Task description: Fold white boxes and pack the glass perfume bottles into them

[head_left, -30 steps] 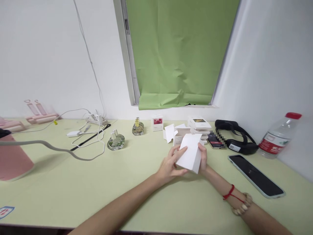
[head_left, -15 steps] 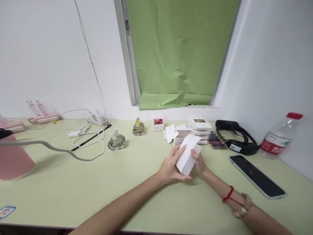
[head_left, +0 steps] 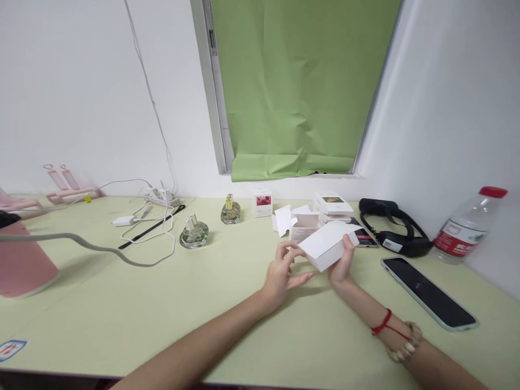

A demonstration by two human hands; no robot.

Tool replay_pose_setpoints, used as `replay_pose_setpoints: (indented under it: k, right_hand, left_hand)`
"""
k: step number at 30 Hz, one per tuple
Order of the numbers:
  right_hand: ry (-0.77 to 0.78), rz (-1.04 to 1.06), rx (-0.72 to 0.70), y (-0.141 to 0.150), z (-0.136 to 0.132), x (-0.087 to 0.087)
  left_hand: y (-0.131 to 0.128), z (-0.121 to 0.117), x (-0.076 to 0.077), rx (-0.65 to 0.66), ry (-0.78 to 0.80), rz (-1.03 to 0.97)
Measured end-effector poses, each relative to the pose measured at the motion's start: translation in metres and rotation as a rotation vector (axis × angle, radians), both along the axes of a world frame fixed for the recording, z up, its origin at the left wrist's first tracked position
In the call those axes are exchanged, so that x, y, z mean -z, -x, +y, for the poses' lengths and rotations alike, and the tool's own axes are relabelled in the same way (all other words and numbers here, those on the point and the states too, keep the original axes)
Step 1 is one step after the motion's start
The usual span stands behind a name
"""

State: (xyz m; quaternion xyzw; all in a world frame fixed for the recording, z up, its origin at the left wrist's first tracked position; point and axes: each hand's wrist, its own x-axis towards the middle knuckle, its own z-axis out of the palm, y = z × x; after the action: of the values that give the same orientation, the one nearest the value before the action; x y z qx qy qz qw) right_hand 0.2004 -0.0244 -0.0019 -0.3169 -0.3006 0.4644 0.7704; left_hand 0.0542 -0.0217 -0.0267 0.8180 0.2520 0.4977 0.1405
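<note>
So the main thing is a plain white box (head_left: 329, 246), held tilted over the pale green desk (head_left: 142, 303). Call it the centre of the clock, with 12 towards the window. The right hand (head_left: 343, 262) is clamped on it at the 4 o'clock end, thumb on the side. The left hand (head_left: 280, 273) sits at about 8 o'clock, thumb and fingers apart with a gap between them, fingertips right by the box's corner; can't tell if they're touching. No clue what's in the box, the inside doesn't show.

Around 11 o'clock, just behind it, there's an opened carton (head_left: 305, 222) with its flaps sticking out, contents not readable from here. Stack of white boxes (head_left: 331, 203) at 12, the top one with a yellow flower picture. At 10 there's a small upright box (head_left: 263, 206) with a pinkish-red flower on it.

Glass stuff: gold-capped bottle (head_left: 231, 212) at 10, further out, and a silver-capped one (head_left: 194, 235) at 9, greenish inside. Way over at 9, a pink container (head_left: 26, 260), interior hidden. Clear plastic bottle (head_left: 463, 233), red cap on, at 3; fill level's hard to tell.
</note>
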Motion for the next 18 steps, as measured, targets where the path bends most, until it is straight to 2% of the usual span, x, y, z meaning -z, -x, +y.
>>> replay_pose_setpoints:
  k: [4, 7, 9, 12, 15, 18]
  right_hand:
    - [-0.027, 0.025, 0.099, -0.001, 0.002, -0.003]
    - [0.004, 0.001, 0.071, -0.003, 0.003, 0.001]
    - [-0.007, -0.097, 0.041, -0.003, 0.001, 0.005]
    - [-0.106, -0.342, 0.042, -0.001, -0.005, 0.009]
    - [-0.207, -0.497, 0.064, 0.002, -0.012, 0.009]
    - [-0.239, -0.533, 0.083, 0.003, -0.014, 0.006]
  left_hand:
    - [0.000, -0.001, 0.000, -0.049, -0.030, 0.009]
    - [0.000, -0.002, 0.001, -0.054, -0.021, 0.028]
    - [-0.001, -0.002, 0.001, -0.050, -0.023, 0.038]
    - [-0.002, -0.002, 0.001, -0.067, -0.030, 0.033]
    - [-0.003, 0.000, 0.001, -0.175, -0.045, 0.039]
    - [-0.003, 0.004, 0.003, -0.270, -0.065, 0.086]
